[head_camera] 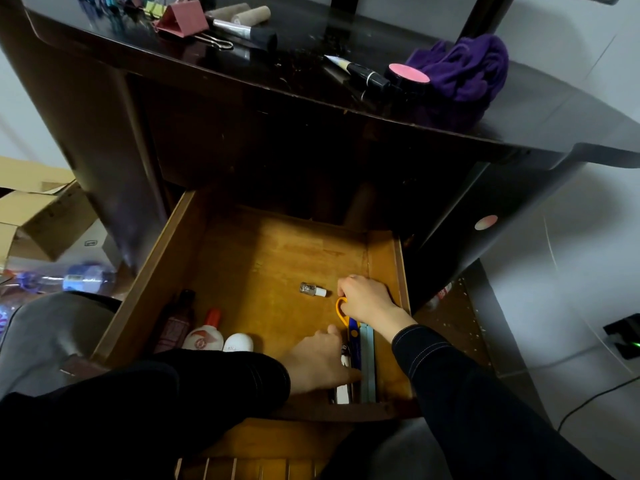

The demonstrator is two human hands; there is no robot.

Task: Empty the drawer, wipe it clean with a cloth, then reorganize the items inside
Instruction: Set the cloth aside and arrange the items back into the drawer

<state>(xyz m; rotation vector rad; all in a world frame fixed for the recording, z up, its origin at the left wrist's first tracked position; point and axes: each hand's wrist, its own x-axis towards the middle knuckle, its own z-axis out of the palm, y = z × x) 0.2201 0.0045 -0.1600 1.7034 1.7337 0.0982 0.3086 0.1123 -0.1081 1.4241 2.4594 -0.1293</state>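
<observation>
Your right grip [367,301] curls round the orange handle of the scissors [353,329], which lie along the right wall of the open drawer [166,271]. Your left grip [318,363] lies flat, fingers straight, on the things in the drawer's front right corner. A small vial [312,289] lies mid-floor. A glue bottle [206,332], its label too blurred to read, is by the front edge. The purple cloth [464,71] sits at the right end of the worktop [294,74].
</observation>
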